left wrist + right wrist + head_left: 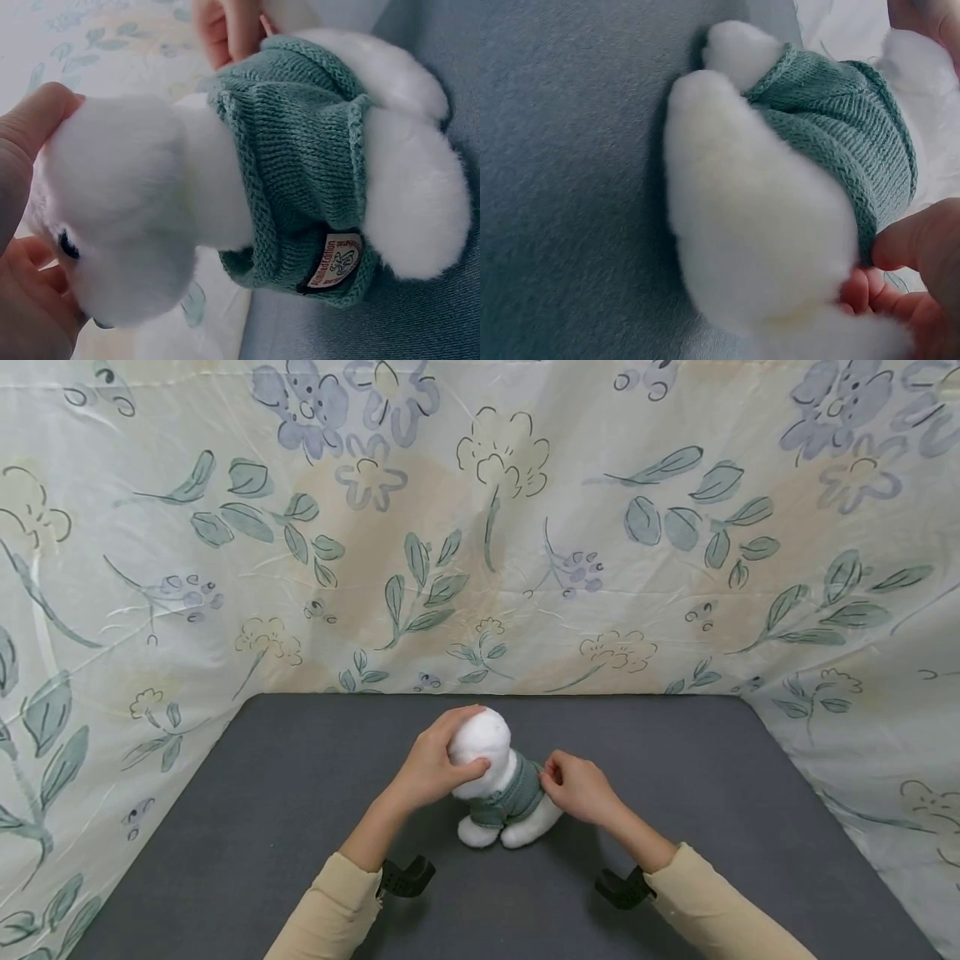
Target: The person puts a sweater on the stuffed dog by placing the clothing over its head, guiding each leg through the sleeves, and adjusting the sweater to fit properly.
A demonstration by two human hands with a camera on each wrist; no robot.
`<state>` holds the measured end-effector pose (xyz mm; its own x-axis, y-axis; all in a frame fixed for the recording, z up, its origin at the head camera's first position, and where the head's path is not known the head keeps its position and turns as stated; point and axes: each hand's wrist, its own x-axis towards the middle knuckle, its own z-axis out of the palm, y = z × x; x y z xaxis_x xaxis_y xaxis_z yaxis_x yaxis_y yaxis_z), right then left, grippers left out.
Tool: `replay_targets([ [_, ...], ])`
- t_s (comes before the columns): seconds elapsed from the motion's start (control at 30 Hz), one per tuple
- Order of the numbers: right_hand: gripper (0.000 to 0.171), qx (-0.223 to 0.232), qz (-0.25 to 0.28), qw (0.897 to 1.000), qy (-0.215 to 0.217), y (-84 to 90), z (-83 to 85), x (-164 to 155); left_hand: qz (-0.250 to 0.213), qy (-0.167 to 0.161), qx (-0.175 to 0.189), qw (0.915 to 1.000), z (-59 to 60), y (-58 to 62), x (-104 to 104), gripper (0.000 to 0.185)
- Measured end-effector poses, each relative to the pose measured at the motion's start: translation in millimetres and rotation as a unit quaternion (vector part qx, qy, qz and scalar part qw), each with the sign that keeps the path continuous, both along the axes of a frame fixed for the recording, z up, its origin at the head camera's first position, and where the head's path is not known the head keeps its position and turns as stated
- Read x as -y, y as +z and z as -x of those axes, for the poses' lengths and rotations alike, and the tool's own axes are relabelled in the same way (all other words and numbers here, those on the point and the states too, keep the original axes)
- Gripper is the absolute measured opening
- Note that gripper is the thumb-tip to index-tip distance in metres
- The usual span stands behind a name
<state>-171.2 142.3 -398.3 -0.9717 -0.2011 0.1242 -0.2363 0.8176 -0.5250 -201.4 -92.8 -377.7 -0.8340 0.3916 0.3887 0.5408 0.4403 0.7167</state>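
Now | left hand [431, 768] cups plush toy [501, 793] head | right hand [577, 789] pinches sweater [517, 797]

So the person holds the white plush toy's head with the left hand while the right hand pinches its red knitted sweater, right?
Not quite: the sweater is green, not red, as the left wrist view shows. The left hand does hold the white plush toy's head, and the right hand pinches the sweater.

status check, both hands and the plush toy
Left hand grips plush toy's head. Right hand pinches green knit sweater at its hem. Toy upright on grey mat. Nothing in the way.
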Motion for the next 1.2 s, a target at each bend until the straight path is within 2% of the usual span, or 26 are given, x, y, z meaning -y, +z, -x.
replay_targets([
  [0.2, 0.015, 0.005, -0.037, 0.999, -0.012, -5.4, -5.9, -11, -0.003, 0.008, 0.01, 0.9999, -3.0, -1.2, 3, 0.062],
  [0.57, 0.012, 0.037, 0.012, 0.999, -0.003, -7.9, -1.0, -16, -0.012, 0.005, 0.019, 0.9997, -4.3, -3.5, 5, 0.062],
  [0.67, 0.008, 0.01, 0.019, 1.0, -0.006, -8.4, 2.1, -15, -0.011, 0.006, 0.02, 0.9997, -4.3, -3.5, 5, 0.062],
  [0.73, 0.005, -0.029, 0.016, 0.999, 0.004, -8.5, 4.3, -13, -0.009, 0.006, 0.019, 0.9998, -4.3, -3.3, 4, 0.062],
  [0.83, 0.005, -0.097, 0.008, 0.995, 0.035, -7.3, 7.2, -10, -0.008, 0.004, 0.017, 0.9998, -4.7, -3.1, 4, 0.062],
  [0.93, 0.011, -0.144, 0.005, 0.986, 0.08, -5.1, 8.9, -6, -0.01, 0.004, 0.016, 0.9998, -5.2, -3.3, 3, 0.062],
  [1.07, 0.017, -0.165, 0.004, 0.977, 0.137, -2.8, 8.6, -2, -0.011, 0.004, 0.016, 0.9998, -5.5, -4.2, 3, 0.062],
  [1.2, 0.016, -0.166, 0.004, 0.973, 0.158, -3.3, 7.7, 1, -0.007, 0.005, 0.018, 0.9998, -5.3, -4.7, 2, 0.061],
])
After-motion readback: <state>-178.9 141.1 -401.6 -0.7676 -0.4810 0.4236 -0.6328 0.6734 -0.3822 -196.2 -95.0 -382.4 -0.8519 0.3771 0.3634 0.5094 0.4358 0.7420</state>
